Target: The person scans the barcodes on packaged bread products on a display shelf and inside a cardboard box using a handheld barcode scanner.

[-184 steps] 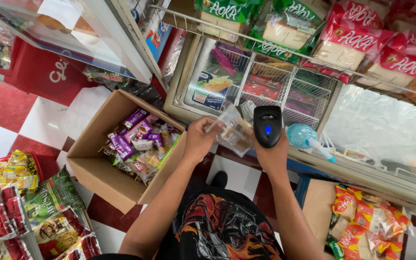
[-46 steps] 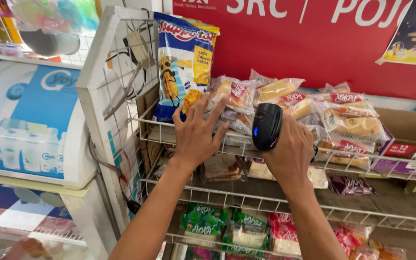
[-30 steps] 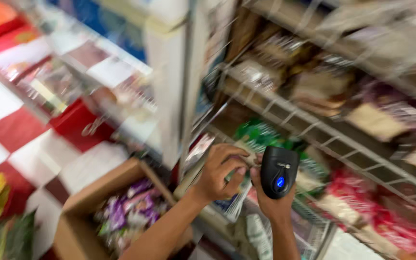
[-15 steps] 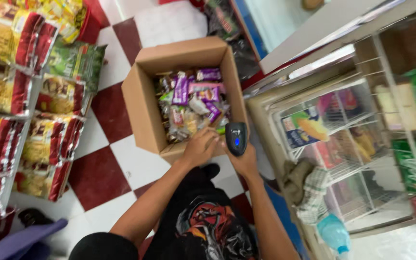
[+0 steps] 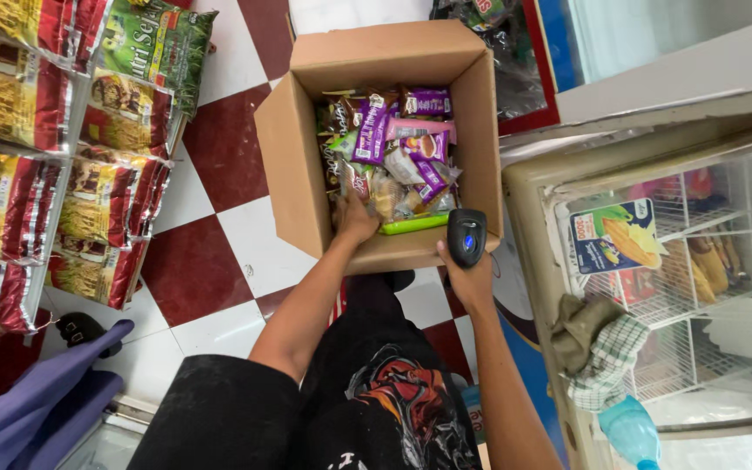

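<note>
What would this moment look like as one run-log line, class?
left hand: reaching into cardboard box, on snack packets | right hand: holding black barcode scanner at box's near edge | floor: red-white tiles

The person wears a black short-sleeved shirt (image 5: 219, 418) (arms bare below) and black trousers (image 5: 398, 409) with a red-orange print.

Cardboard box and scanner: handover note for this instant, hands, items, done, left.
Left hand: reaching into the cardboard box, fingers on the snack packets at its near edge; whether it grips one cannot be told.
Right hand: holding the black handheld scanner upright at the box's near right corner.
Box: open on the checkered floor, by the glass-front cabinet, mostly full of purple, brown and clear packets.
Done: nothing visibly lifted out.
Left: packets in the box; none under the scanner yet.
</note>
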